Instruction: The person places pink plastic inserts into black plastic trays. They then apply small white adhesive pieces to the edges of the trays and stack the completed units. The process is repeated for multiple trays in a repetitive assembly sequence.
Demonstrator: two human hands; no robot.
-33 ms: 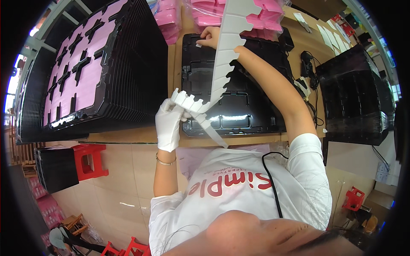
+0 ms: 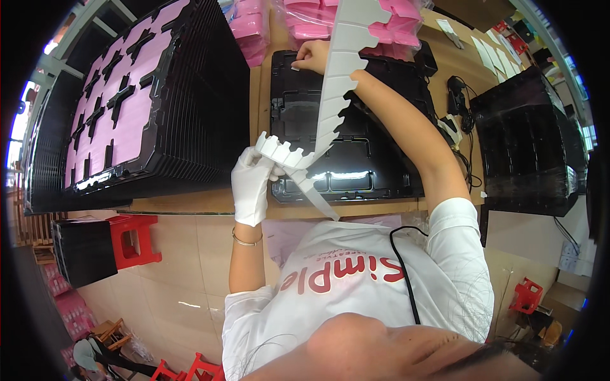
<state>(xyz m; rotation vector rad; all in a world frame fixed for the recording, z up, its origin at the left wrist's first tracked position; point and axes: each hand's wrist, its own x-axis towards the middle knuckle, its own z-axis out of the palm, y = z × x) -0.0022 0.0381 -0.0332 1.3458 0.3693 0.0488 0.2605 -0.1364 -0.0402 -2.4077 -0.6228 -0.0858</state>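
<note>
From the head view, grips a white strip point(image 2: 345, 57) with a toothed edge in the gloved left hand point(image 2: 250, 187), fingers closed around the lower part, by the near left corner of the black tray point(image 2: 395, 155). Holds that part off to the side, likely to leave the tray's face free. Lets a thin tail hang toward the white shirt point(image 2: 337, 238), and has the long part rising in front of the bare right arm point(image 2: 413, 127). Cannot tell whether one folded strip or several. Pinches a small white bit point(image 2: 295, 67) between the fingertips of the bare right hand point(image 2: 312, 57), at the tray's far left corner. Wears no glove there, maybe to feel so small a bit better. Has both hands well apart, and the tray flat on the brown table point(image 2: 261, 82), right in front, probably for easy reach. On the left, a tall stack of black trays point(image 2: 200, 120) with a pink sheet point(image 2: 136, 76) on top, perhaps set close to save steps. Behind the tray, pink packs point(image 2: 248, 26) in clear bags, likely there to leave elbow room.
</note>
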